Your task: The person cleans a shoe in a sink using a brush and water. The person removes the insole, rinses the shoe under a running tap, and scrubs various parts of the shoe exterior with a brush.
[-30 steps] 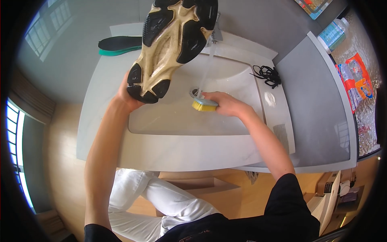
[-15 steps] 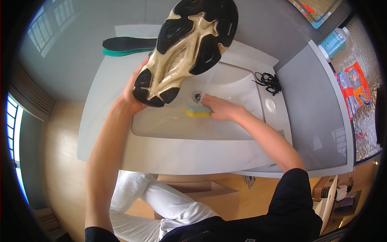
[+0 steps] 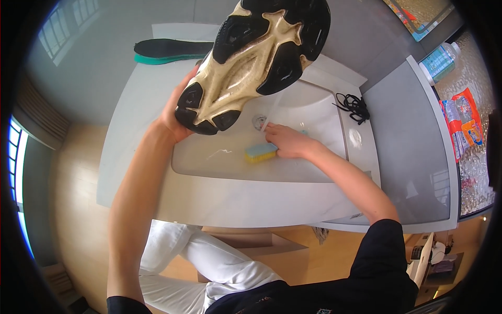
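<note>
My left hand (image 3: pixel 176 116) is closed around the heel end of a shoe (image 3: pixel 246 65), its black and cream sole turned toward me. The shoe is tilted up over the back of the white sink (image 3: pixel 209 166), its toe cut off by the upper edge. Inside the basin my right hand (image 3: pixel 288 141) is closed on a scrubbing brush (image 3: pixel 261 152) with a light blue back and yellow bristles pointing down. A thin stream of water falls beside my right fingers, near the drain (image 3: pixel 259 122). The faucet is hidden behind the shoe.
Black insoles with a green underside (image 3: pixel 172 51) lie on the counter at the back left. Black shoelaces (image 3: pixel 353 108) rest on the sink's right rim. A grey partition stands at the right; beyond it are a bottle (image 3: pixel 438 64) and an orange-red packet (image 3: pixel 463 125).
The shoe has shifted slightly to the right and up in the picture. My right hand has moved the brush a little nearer to me, and the drain shows more plainly.
</note>
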